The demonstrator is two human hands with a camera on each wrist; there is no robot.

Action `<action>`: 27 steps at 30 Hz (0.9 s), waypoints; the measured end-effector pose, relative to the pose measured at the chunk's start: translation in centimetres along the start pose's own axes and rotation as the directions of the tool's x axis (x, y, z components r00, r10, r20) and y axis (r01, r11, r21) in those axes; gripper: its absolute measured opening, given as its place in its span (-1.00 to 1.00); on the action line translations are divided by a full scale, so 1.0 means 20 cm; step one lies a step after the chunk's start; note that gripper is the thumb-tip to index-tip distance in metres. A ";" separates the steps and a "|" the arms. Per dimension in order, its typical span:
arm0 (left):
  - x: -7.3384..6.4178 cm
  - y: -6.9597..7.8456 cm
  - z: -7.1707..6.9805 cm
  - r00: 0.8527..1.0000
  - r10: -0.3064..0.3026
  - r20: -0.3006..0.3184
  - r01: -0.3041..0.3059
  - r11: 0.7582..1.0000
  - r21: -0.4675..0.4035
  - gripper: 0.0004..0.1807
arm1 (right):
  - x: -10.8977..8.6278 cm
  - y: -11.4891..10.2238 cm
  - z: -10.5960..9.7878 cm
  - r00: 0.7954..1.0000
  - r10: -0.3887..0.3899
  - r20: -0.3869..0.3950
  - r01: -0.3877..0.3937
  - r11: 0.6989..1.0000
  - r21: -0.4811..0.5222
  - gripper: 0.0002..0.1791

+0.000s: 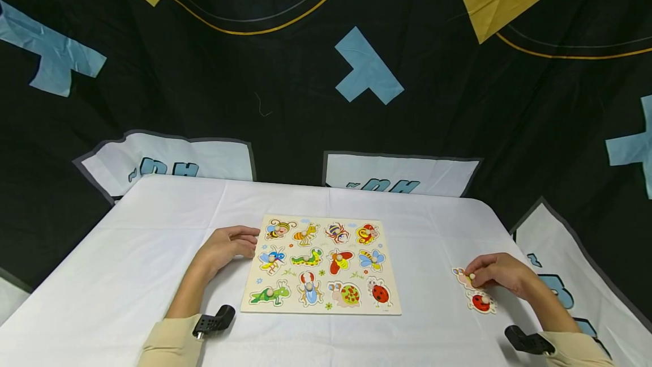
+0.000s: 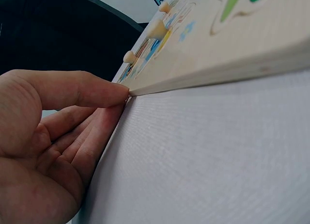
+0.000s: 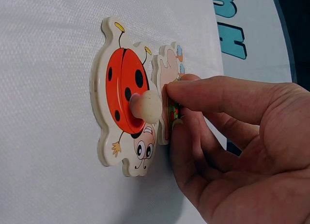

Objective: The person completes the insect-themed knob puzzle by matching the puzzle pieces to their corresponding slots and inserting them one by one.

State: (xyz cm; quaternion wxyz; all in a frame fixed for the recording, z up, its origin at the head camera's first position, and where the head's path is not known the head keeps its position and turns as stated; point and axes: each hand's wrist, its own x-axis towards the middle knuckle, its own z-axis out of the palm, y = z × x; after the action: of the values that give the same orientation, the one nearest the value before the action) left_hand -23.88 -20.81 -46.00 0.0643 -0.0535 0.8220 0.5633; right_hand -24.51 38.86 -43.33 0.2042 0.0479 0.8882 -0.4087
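A wooden insect puzzle board [image 1: 321,307] lies on the white-covered table, with small knobs on several of its pieces. My left hand [image 1: 229,249] rests at the board's left side, fingers loosely bent. In the left wrist view, a fingertip of that hand [image 2: 63,132] touches the board's edge [image 2: 218,78]. Off to the right, my right hand [image 1: 501,273] pinches a snail puzzle piece [image 1: 460,276] between thumb and fingers. Right beside it is a ladybug puzzle piece [image 3: 123,88], face up with its round knob [image 3: 147,107] showing. My fingers hide much of the snail.
The white tablecloth [image 1: 428,265] runs between the board and the loose pieces. Behind the table hangs a black cloth [image 1: 285,106] with blue and yellow shapes. Each wrist wears a black camera mount, such as the left one [image 1: 214,321].
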 end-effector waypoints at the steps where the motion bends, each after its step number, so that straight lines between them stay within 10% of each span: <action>1: 0.00 0.00 0.00 1.000 0.000 0.002 0.000 1.000 -0.001 -0.35 | 0.00 0.00 0.00 1.000 0.000 -0.001 0.000 1.000 0.000 -0.76; 27: 0.01 0.00 -0.01 1.000 0.002 0.008 -0.002 1.000 -0.008 -0.34 | -0.01 -0.05 0.00 0.999 0.001 -0.035 -0.003 0.999 -0.034 -0.77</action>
State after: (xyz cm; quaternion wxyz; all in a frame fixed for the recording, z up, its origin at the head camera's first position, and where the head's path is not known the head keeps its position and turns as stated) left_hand -23.99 -20.94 -45.96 0.0667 -0.0509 0.8196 0.5667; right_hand -24.64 38.15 -42.64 0.1896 0.0525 0.8984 -0.3926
